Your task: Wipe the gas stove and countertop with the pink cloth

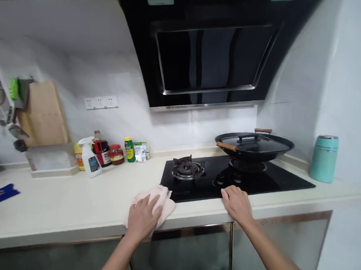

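Observation:
My left hand [145,215] presses a pale pink cloth [167,207] onto the countertop, its fingers bent over the folds. The cloth lies bunched at the front left corner of the black gas stove [195,191] and touches its edge. At the stove's front edge, below the control knobs [219,179], rests my right hand [236,201]. Its fingers are curled and close together, with nothing seen in them. A bare burner [188,168] is on the stove's left side. On the right burner sits a black wok [254,153] with wooden handles, covered by a lid [261,145].
A white spray bottle [91,160], a red-lidded jar [116,154] and a green bottle [130,150] stand along the wall. A turquoise flask [324,160] is at the right. The range hood [209,63] hangs overhead. A blue item [1,195] lies far left, near a cutting board [45,112].

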`<move>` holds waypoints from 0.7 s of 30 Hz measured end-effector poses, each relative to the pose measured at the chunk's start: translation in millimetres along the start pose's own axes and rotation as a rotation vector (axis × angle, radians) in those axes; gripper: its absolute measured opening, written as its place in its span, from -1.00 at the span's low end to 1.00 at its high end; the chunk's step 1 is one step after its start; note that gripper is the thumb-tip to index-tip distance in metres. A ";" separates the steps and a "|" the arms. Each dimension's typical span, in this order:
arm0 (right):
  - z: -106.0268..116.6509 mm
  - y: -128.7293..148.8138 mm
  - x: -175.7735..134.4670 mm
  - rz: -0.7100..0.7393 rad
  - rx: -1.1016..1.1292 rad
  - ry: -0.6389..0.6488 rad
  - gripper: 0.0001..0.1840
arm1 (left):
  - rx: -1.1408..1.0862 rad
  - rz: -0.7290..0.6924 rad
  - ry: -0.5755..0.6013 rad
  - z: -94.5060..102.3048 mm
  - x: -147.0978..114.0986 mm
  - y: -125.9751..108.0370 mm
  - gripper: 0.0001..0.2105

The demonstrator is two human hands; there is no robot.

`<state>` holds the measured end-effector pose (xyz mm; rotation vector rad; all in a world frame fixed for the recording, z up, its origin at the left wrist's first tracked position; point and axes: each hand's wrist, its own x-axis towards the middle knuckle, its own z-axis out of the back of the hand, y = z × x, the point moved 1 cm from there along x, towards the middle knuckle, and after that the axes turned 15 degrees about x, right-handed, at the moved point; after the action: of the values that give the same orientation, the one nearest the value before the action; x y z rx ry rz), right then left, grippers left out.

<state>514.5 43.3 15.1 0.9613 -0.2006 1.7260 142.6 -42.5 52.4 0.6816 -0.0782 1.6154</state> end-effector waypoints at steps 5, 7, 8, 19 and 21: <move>5.5 -7.9 0.3 0.033 0.143 0.033 -0.54 | -0.121 -0.191 -0.127 5.4 5.8 -52.9 -0.59; 13.3 -24.4 0.2 0.038 0.160 0.029 -0.51 | -0.185 -0.299 -0.128 9.7 17.2 -83.2 -0.58; 18.8 -36.5 0.1 0.017 0.136 0.008 -0.50 | -0.212 -0.347 -0.106 13.1 24.8 -99.4 -0.58; 52.4 -149.0 3.6 -0.437 0.003 -0.001 -0.44 | -0.311 -0.350 0.158 36.9 145.5 -212.9 -0.49; 47.5 -141.6 7.6 -0.505 -0.020 0.004 -0.41 | -0.302 -0.319 0.154 33.2 158.3 -221.5 -0.49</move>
<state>659.9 77.0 6.2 0.9016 0.0293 1.2588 359.4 123.3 79.7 0.3158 -0.0933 1.3076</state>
